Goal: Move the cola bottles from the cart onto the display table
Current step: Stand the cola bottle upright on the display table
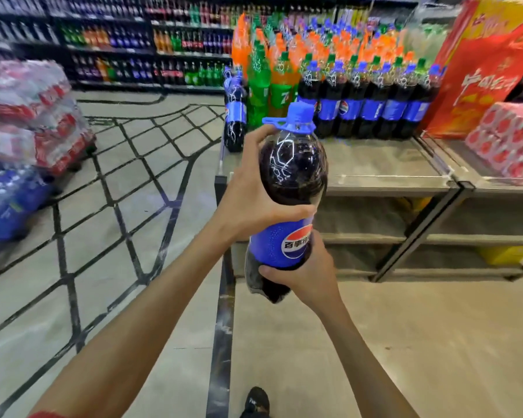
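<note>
Where fingers (pixel 284 213) grip cola bottle (pixel 293 164), label (pixel 284 244) part-hidden.

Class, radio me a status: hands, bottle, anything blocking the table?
Left hand grips cola bottle at shoulder, right hand near base. Bottle held up, short of display table. Bare tabletop before standing row; nothing blocking.

Left hand (pixel 254 200) is covering the left flank of the cola bottle (pixel 293 164); right hand (pixel 308 273) is hiding part of its label and lower side. Wrapped packs (pixel 31 116) are smearing into blur and running off the left edge. Far shelves (pixel 118 40): labels are showing too small to read. Shoe (pixel 256 401) is being cut by the bottom edge.
</note>
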The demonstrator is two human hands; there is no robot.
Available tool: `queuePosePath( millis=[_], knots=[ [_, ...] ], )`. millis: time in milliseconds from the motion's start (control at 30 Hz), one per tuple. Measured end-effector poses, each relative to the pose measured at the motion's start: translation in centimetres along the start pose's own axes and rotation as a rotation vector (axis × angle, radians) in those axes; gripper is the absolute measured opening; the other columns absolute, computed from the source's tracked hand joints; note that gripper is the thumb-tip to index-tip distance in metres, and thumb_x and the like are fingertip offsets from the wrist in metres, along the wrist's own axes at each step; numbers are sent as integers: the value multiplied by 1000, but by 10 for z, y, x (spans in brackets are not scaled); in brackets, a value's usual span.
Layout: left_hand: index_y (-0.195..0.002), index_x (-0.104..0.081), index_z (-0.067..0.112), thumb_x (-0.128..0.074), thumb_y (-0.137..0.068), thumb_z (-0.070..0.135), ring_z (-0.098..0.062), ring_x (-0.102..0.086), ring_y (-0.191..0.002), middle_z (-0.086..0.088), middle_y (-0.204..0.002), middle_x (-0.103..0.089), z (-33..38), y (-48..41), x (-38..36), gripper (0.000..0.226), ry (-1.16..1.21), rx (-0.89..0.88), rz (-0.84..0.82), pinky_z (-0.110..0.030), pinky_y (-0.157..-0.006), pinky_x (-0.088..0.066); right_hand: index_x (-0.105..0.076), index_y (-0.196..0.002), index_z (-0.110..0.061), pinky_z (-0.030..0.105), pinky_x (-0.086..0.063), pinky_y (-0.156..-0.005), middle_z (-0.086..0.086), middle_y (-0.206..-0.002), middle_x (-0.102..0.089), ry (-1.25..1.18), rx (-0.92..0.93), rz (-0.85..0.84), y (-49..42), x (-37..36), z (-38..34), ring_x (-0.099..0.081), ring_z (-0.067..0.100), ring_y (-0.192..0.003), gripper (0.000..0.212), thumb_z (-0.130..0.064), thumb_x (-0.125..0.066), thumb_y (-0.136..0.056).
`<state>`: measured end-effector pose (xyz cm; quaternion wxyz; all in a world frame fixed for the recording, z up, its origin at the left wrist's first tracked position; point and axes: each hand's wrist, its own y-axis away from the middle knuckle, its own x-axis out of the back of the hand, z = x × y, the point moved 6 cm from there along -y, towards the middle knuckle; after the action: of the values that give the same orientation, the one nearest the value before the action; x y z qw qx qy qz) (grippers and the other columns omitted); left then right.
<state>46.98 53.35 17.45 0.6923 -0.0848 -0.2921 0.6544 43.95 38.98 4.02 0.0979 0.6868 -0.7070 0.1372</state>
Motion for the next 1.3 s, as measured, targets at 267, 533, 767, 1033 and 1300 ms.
queuePosePath(
  millis=[267,533,767,1033,1300],
  knots=[
    [-143,-25,32,-94,-66,13,-5,-56,-125,3,-140,-48,-58,-106,9,105,-39,27,-81,-29,-109,-46,-48,-125,-31,17,-55,-79,-21,-111,-64,-3,34,-16,-127,-11,-2,-61,-10,-100,93,-32,-101,-49],
    [-152,-29,31,-94,-67,26,-8,-53,-131,5,-145,-49,-135,-191,21,107,-78,61,-61,-40,-109,-47,-49,-123,-34,17,-55,-80,-22,-111,-64,-1,14,-11,-237,-26,9,-60,-11,-100,89,-32,-101,-50],
    [-150,-30,25,-97,-63,22,6,-52,-124,4,-143,-49,-197,-282,33,110,-55,69,-59,-22,-105,-47,-50,-122,-32,26,-59,-82,-18,-110,-67,-2,-3,19,-343,-45,11,-64,-3,-100,92,-41,-99,-44],
    [-146,-31,20,-98,-61,22,14,-47,-121,4,-142,-48,-261,-377,34,109,-81,43,-50,-8,-100,-40,-51,-118,-28,27,-59,-79,-15,-108,-68,36,0,72,-457,-57,22,-65,-3,-97,89,-40,-98,-43],
    [-146,-33,25,-99,-57,27,7,-51,-122,13,-136,-53,-328,-454,14,111,-78,101,-35,-22,-104,-46,-51,-114,-27,19,-54,-74,-13,-107,-69,10,-41,55,-558,-58,55,-65,-4,-94,84,-30,-101,-47]
  ],
)
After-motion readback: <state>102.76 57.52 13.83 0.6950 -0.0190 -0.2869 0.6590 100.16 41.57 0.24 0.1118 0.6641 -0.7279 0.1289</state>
